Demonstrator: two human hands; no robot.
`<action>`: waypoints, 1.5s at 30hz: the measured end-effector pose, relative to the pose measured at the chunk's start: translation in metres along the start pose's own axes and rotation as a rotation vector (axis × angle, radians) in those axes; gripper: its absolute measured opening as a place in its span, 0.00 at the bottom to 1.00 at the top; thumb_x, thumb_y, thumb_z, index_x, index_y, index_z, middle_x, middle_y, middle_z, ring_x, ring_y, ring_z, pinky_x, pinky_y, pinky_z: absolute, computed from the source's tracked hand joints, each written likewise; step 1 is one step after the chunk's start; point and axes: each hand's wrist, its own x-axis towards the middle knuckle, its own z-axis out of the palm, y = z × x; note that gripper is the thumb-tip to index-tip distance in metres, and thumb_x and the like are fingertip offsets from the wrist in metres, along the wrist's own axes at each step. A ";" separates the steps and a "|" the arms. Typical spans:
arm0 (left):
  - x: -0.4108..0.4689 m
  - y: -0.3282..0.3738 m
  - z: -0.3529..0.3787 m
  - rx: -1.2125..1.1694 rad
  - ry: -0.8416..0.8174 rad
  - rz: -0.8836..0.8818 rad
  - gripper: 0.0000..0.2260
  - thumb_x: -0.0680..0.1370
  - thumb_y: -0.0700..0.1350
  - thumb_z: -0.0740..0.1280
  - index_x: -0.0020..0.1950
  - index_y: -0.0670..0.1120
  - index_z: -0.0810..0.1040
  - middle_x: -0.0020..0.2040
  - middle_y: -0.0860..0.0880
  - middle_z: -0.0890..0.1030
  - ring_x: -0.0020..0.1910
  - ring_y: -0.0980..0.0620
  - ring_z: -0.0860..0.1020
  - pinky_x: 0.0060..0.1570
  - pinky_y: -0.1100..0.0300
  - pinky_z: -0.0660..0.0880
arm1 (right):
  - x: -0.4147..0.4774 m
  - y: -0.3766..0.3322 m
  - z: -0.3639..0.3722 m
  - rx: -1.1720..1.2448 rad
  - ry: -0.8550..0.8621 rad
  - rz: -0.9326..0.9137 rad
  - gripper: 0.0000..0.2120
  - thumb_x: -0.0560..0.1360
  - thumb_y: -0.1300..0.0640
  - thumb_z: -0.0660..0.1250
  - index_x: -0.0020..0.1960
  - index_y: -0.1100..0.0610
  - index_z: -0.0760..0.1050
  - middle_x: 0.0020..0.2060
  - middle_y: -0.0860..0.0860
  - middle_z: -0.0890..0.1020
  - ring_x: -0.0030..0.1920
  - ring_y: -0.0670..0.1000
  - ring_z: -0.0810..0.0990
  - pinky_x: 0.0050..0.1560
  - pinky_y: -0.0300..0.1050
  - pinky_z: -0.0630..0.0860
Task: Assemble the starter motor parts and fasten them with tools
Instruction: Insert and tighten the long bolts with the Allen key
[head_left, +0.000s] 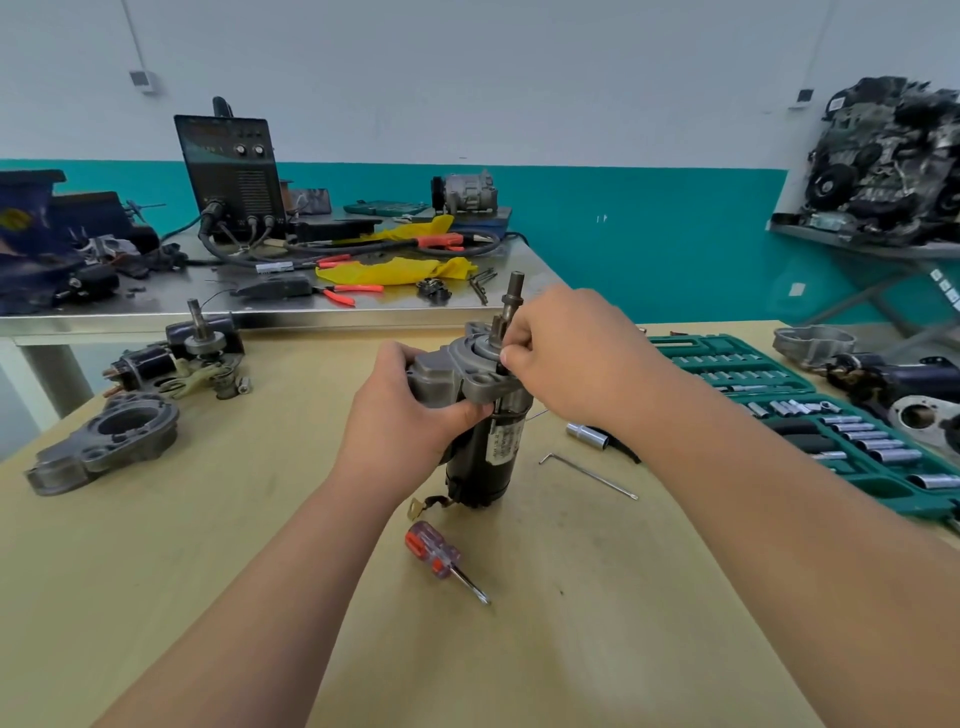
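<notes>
The motor stands upright at the middle of the wooden counter, its shaft pointing up; the left hand grips the grey housing at its top, fingers curled round the far side and thumb pressed to the near face; the right hand pinches a thin dark rod at the flange just beside the shaft, fingertips curled tight. Near the motor's foot lies a screwdriver with a clear red handle; to the right lie a hex key and a socket; further right sits an open green socket set. At the left edge lie a spare casting and loose starter parts; behind stands a steel counter bearing a welder.
</notes>
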 end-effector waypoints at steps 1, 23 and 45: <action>0.000 0.000 0.001 0.003 0.003 -0.001 0.23 0.62 0.54 0.79 0.46 0.57 0.67 0.42 0.61 0.78 0.39 0.73 0.75 0.27 0.76 0.69 | 0.000 0.000 0.001 -0.032 0.000 0.000 0.10 0.78 0.54 0.61 0.51 0.52 0.82 0.45 0.52 0.83 0.44 0.53 0.80 0.43 0.45 0.77; 0.035 0.022 -0.034 -0.093 -0.389 -0.007 0.37 0.62 0.45 0.69 0.69 0.62 0.65 0.65 0.61 0.73 0.65 0.59 0.71 0.62 0.60 0.69 | 0.034 0.035 0.035 1.357 0.120 0.328 0.08 0.81 0.55 0.55 0.47 0.52 0.72 0.34 0.50 0.85 0.39 0.54 0.85 0.45 0.52 0.81; 0.009 0.039 0.025 0.006 0.089 0.231 0.13 0.76 0.49 0.68 0.61 0.54 0.78 0.53 0.57 0.80 0.51 0.58 0.79 0.53 0.53 0.77 | 0.023 0.008 0.023 2.012 0.279 0.024 0.10 0.82 0.60 0.53 0.44 0.55 0.69 0.25 0.48 0.68 0.22 0.45 0.60 0.20 0.35 0.57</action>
